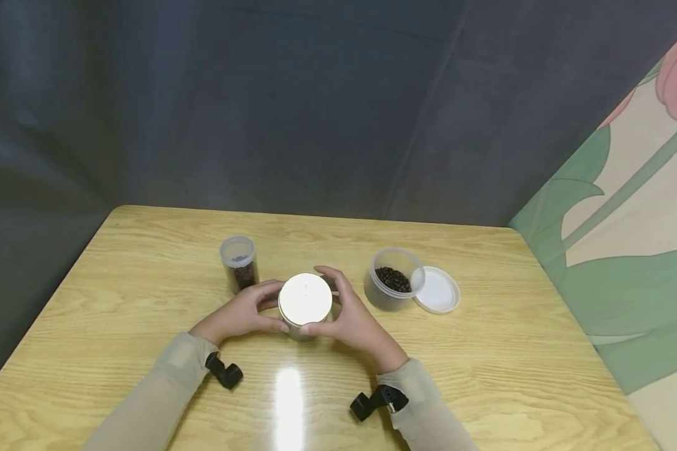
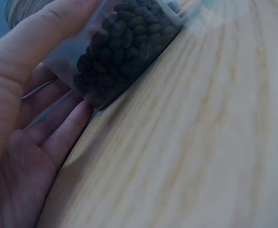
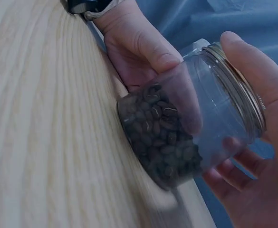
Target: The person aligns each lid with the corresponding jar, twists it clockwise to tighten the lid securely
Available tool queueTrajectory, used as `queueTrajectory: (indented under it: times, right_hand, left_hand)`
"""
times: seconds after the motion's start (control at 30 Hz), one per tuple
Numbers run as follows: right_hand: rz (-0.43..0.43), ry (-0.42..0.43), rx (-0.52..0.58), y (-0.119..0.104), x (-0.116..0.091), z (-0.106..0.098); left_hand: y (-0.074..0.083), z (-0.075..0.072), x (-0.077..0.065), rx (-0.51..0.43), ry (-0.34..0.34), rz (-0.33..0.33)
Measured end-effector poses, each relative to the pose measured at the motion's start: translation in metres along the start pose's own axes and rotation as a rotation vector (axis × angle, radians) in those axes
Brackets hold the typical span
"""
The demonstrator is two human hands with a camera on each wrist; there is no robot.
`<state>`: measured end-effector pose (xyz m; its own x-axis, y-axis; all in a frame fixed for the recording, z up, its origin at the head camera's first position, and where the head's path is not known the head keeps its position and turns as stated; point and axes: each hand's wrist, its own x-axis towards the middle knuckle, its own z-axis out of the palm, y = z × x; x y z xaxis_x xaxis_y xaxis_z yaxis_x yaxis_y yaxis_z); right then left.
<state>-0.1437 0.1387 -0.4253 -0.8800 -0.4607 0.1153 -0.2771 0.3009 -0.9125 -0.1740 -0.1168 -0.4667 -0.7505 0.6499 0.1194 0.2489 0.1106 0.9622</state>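
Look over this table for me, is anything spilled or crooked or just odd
No spill or damage shows. Only the tub of dark beans stands out: it is uncovered, with a white lid lying beside it. The jar between the left hand and right hand stands upright, lidded.

A clear, round jar (image 3: 188, 121) is held upright near the middle of the table (image 1: 496, 376). Its lower part is filled with dark brown beans (image 3: 160, 137), and its mouth is covered by a metallic-rimmed lid (image 1: 305, 299), whose top is whitened by glare.
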Motion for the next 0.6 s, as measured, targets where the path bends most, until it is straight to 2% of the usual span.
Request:
queueTrajectory:
  times: [0.13, 0.4, 0.6]
  right_hand:
    - [-0.029, -0.006, -0.009, -0.0013, 0.0003, -0.0015]
    - [-0.051, 0.033, -0.116, -0.0038, -0.0010, -0.0020]
    - [-0.065, 0.039, -0.089, 0.0009, -0.0015, -0.0038]
  left_hand:
    - [0.0017, -0.0013, -0.0001, 0.000, 0.007, -0.005]
    - [0.0047, 0.0002, 0.0027, 0.001, 0.010, -0.011]
    - [0.0030, 0.0014, 0.0020, -0.006, 0.008, -0.021]
